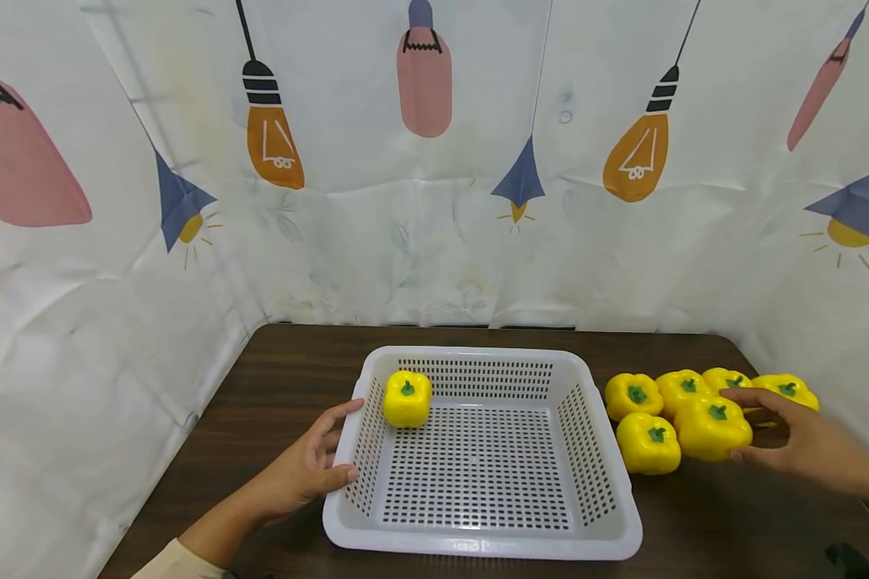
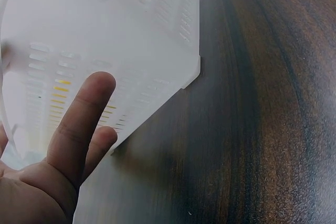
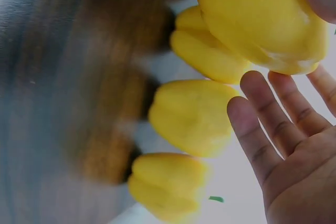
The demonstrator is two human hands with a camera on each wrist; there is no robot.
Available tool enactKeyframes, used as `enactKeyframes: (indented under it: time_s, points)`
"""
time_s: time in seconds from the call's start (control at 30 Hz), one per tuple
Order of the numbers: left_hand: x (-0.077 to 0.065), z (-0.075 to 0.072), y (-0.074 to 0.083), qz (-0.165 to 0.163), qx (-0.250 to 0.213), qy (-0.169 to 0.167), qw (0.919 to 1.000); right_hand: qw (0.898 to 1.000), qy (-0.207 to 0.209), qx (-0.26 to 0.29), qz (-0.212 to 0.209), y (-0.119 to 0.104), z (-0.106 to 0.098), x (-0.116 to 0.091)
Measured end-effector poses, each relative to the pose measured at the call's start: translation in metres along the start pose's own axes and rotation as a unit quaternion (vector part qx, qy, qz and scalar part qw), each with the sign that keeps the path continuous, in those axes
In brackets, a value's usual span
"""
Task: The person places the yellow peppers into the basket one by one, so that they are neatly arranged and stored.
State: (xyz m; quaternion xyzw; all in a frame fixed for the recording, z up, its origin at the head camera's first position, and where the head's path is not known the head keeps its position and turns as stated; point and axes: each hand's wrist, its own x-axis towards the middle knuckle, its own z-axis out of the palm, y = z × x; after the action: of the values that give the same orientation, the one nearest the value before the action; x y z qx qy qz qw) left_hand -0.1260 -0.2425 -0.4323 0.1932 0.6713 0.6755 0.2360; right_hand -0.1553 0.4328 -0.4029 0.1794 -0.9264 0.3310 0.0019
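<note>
A white perforated plastic basket stands in the middle of the table, with one yellow bell pepper in its back left corner. My left hand grips the basket's left rim. In the left wrist view, two fingers extend along the outside of its slotted wall. To the right of the basket, my right hand holds another yellow bell pepper between thumb and fingertips. The right wrist view shows the thumb on this pepper and fingertips at its underside.
Several more yellow bell peppers with green stems cluster between the basket and my right hand. The dark wood-grain table meets a white printed curtain at its back edge. A dark object shows at the lower right.
</note>
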Motion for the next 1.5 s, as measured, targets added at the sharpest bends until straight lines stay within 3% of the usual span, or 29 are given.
enactKeyframes:
  time_s: [0.17,0.63,0.83,1.5]
  points:
    - [0.0,0.0,0.0,-0.002,0.0,0.002,1.0,0.999,-0.003,-0.049,0.012,-0.012,-0.013,0.003]
    - [0.001,-0.001,-0.001,0.004,-0.015,-0.007,0.9999,0.996,0.016,-0.085,-0.003,-0.043,-0.032,0.024]
    - [0.001,-0.001,-0.001,0.004,-0.015,-0.008,0.9999,0.996,0.013,-0.086,-0.003,-0.06,-0.032,0.032]
    - [0.0,0.0,0.0,-0.003,-0.009,-0.001,1.0,0.995,0.009,-0.063,-0.077,-0.101,-0.02,0.058]
